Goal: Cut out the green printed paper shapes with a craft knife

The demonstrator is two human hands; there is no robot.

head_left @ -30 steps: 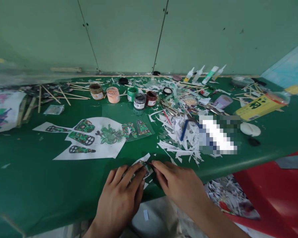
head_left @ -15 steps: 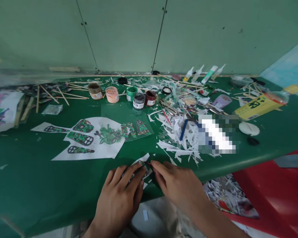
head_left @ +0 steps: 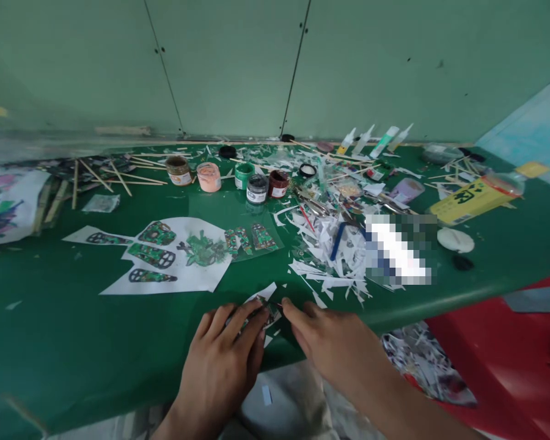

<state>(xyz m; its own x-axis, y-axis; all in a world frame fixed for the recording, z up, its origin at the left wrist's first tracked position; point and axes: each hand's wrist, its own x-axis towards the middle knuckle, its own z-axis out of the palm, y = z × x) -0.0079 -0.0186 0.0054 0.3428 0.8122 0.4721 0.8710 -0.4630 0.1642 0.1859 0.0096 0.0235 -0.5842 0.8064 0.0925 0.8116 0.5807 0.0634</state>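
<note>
My left hand (head_left: 227, 345) bends over a small green-and-dark patterned paper piece (head_left: 274, 314), its fingers close together and holding the piece down at the table's front edge. Most of that piece is hidden under the fingers. My right hand (head_left: 332, 333) is closed in a pinch around a thin pointed tool (head_left: 275, 304); its dark tip meets the piece and its kind is too small to make out. A white offcut (head_left: 268, 291) lies just beyond the fingertips. Farther back, a white paper sheet (head_left: 201, 282) carries several similar patterned shapes.
Paint jars (head_left: 257, 189) stand behind the sheet. A heap of paper scraps (head_left: 321, 269) and tools spreads at the right, by a yellow-labelled bottle (head_left: 472, 198). Thin sticks (head_left: 119, 178) lie at the back left. A red chair (head_left: 508, 360) holding a bag of scraps (head_left: 431, 360) stands below right.
My right hand has shifted slightly right, and more of the tool's dark tip shows between the hands. My left hand stays on the patterned piece. The camera view has moved a little.
</note>
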